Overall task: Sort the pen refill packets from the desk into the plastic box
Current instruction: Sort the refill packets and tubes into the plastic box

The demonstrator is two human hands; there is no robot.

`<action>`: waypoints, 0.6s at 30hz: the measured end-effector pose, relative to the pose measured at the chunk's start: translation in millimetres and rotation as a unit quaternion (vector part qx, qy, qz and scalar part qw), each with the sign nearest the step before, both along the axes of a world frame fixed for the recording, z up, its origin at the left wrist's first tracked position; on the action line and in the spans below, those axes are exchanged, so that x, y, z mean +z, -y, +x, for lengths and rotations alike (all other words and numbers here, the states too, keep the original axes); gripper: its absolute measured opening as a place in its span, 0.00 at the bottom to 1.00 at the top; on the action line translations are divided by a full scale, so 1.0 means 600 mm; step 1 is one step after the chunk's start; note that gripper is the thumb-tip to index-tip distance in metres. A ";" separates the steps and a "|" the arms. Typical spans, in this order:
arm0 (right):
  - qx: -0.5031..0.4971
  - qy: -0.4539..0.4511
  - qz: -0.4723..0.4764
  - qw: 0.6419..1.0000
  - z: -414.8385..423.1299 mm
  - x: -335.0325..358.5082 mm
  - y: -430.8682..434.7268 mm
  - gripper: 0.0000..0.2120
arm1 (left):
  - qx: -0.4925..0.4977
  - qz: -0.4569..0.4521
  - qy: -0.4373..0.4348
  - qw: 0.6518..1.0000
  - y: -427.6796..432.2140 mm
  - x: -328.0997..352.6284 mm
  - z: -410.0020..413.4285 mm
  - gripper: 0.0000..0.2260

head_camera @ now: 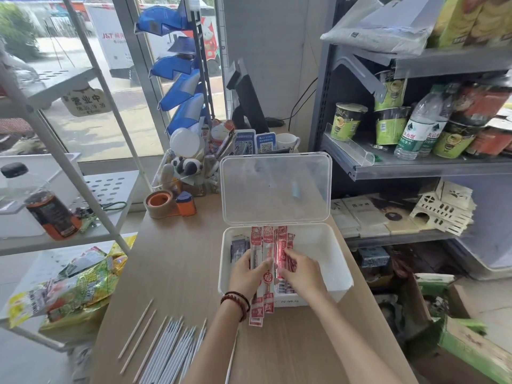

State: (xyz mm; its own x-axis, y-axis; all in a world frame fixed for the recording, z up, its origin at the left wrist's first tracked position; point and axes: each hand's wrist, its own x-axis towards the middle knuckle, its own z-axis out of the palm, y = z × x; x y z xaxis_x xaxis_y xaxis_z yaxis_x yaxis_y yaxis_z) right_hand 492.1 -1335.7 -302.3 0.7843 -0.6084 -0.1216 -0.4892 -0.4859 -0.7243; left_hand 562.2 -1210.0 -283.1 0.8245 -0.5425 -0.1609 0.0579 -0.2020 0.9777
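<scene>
A translucent plastic box (329, 261) stands open on the wooden desk, its clear lid (275, 188) tilted up behind it. My left hand (248, 275) grips a bunch of long red pen refill packets (261, 250) over the box's near wall, their lower ends hanging out toward me. My right hand (300, 273) pinches more red packets (282, 252) just to the right, inside the box. Dark packets (238, 249) lie in the box's left end.
Loose white refills (171, 353) and thin wooden sticks (135, 336) lie on the desk (180, 267) at front left. An orange tape dispenser (169, 203) and a clear organiser (182, 173) stand behind. Shelves flank both sides, with snack bags (77, 286) at left.
</scene>
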 end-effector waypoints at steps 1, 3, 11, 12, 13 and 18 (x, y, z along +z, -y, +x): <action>0.001 -0.004 0.001 1.000 0.000 0.000 0.000 0.30 | -0.001 0.000 0.001 1.000 0.000 0.000 0.000 0.10; 0.000 -0.011 0.008 1.000 0.000 0.002 0.000 0.29 | -0.002 0.003 0.002 1.000 0.000 0.001 -0.001 0.09; -0.010 0.023 0.016 1.000 -0.012 0.012 0.000 0.27 | -0.007 0.013 -0.016 1.000 -0.002 -0.001 -0.002 0.12; -0.022 0.043 0.014 0.999 -0.013 0.013 0.000 0.25 | -0.006 0.013 -0.020 1.000 -0.002 -0.003 -0.001 0.13; -0.031 0.067 0.015 0.997 -0.014 0.015 -0.001 0.23 | -0.004 0.013 -0.021 1.000 -0.002 -0.004 -0.001 0.14; 0.009 0.164 0.105 0.981 -0.025 0.028 -0.005 0.12 | 0.002 0.004 -0.014 1.000 0.001 -0.001 -0.002 0.11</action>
State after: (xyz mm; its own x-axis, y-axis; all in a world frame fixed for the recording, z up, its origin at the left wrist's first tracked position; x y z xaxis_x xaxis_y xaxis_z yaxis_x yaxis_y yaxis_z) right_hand 476.9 -1332.6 -285.3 0.8123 -0.5830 0.0164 -0.2070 -0.3145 -0.9264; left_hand 561.2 -1210.6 -283.7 0.8224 -0.5370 -0.1880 0.0854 -0.2102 0.9739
